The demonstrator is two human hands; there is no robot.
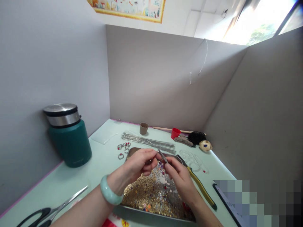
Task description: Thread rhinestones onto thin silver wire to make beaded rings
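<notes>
Over a metal tray (161,215) of gold and silver beads, my two hands nearly meet. My left hand (143,159), with a pale green bangle (111,190) on its wrist, is closed in a pinch; the small piece between its fingertips is too fine to make out. Held in my right hand (178,173) are slim grey tweezers (163,155), their tip reaching the left fingertips. Several small wire-and-bead rings (120,156) with red beads lie left of the tray. Behind it is a bundle of thin metal wires (146,142).
Yellow-handled pliers (201,186) and a phone (224,201) lie on the right, scissors (54,212) and a green flask (69,142) on the left. A brown cup (144,128), a red cup (175,133) and clear cord (193,160) are farther back. Grey partitions (153,78) surround the table.
</notes>
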